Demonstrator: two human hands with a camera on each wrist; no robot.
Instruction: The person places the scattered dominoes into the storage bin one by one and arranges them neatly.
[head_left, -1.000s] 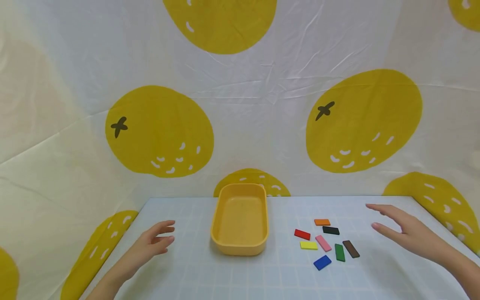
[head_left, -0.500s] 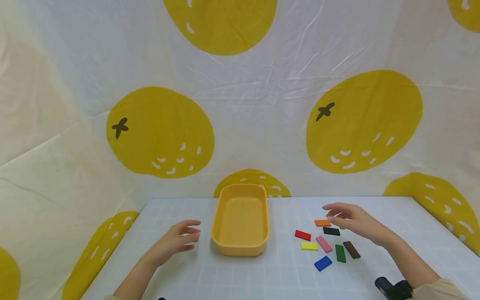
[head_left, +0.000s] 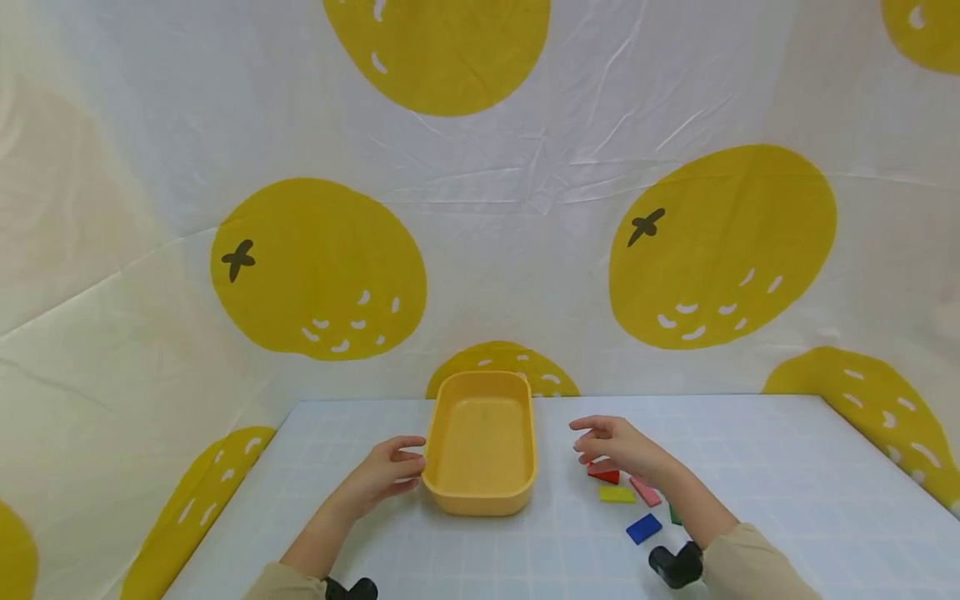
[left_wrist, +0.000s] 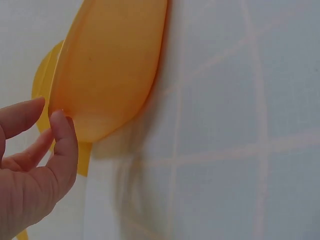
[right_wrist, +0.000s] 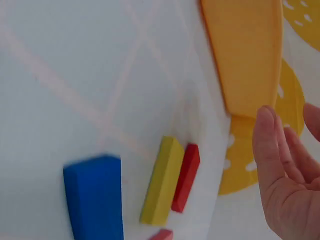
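A yellow-orange plastic tub (head_left: pixel 481 505) stands upright on the table. My left hand (head_left: pixel 379 479) is at its left side, fingers loosely bent and fingertips right at the rim. In the left wrist view, the thumb overlaps the tub's wall (left_wrist: pixel 110 65). My right hand (head_left: pixel 618 443), fingers relaxed and holding nothing, hovers to the right of the tub over several small flat blocks. A red block (head_left: pixel 603 473), a yellow block (head_left: pixel 617 495), a pink block (head_left: pixel 645 491) and a blue block (head_left: pixel 643 528) show below it. A green block (head_left: pixel 676 517) is partly hidden by the right forearm.
A pale table (head_left: pixel 420 558) with a faint grid reaches back to a white cloth (head_left: pixel 517 275) printed with large yellow fruit. Dark wrist cameras sit below both hands. The right hand and arm cover the area where other blocks lay.
Both hands have moved inward toward the tub, the left one up to its rim. The right hand crossed over the blocks, and its arm now hides the orange, black and brown ones.
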